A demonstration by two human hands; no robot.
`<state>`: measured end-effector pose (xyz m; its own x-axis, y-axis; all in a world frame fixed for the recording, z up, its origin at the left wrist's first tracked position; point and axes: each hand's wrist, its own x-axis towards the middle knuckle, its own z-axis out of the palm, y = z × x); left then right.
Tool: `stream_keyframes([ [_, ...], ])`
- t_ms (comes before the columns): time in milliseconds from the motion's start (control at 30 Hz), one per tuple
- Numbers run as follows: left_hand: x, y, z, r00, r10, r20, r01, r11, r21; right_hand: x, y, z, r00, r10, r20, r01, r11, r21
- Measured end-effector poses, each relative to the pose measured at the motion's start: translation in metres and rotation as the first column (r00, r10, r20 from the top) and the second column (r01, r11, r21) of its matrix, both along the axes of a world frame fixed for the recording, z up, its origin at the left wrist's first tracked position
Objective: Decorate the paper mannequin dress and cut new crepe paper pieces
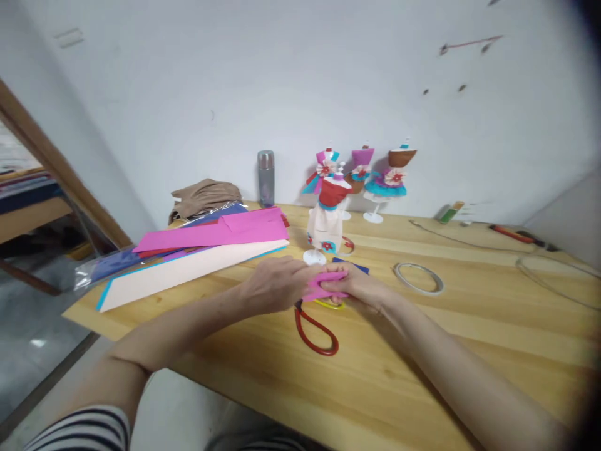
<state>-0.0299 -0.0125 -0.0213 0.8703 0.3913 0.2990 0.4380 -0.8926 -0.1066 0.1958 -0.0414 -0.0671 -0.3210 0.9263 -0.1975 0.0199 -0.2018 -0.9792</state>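
Both my hands meet over the middle of the table and pinch a small pink piece of paper or felt [313, 289]; which of the two cannot be told. My left hand [277, 285] has its fingers closed on the piece's left side. From the right, my right hand [359, 285] grips it, thumb lying on top. Just below the hands lie scissors with a red handle [323, 341], their blades hidden. A yellow item [331, 304] shows partly under my fingers. Right behind the hands stands a mini dress form [326, 219] in a red top and pale skirt.
Three more dressed forms [361, 166] stand at the wall beyond. Pink and pale sheets [211, 233] are piled at the left, near a brown cloth [204, 195] and a grey flask [266, 178]. On the right lie a tape roll [419, 279] and a red-handled tool [511, 235].
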Motion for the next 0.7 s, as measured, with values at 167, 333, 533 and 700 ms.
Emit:
stream_keyframes([
  [167,-0.07,0.057,0.001,0.732,0.599,-0.324,-0.653,0.752,-0.085,0.0,0.006,-0.014,0.996,0.047,0.077,-0.047,0.999,0.005],
  [333,-0.121,0.091,-0.013,0.629,0.686,-0.366,-0.757,0.647,-0.09,-0.002,0.004,-0.012,0.997,0.068,0.044,-0.068,0.998,0.002],
  [533,-0.135,0.098,-0.019,0.66,0.655,-0.367,-0.746,0.626,-0.226,0.002,0.008,-0.021,0.995,0.069,0.067,-0.07,0.998,0.005],
  [700,-0.139,0.095,-0.017,0.663,0.652,-0.368,-0.749,0.581,-0.319,0.001,0.01,-0.024,0.994,0.073,0.083,-0.074,0.997,0.011],
])
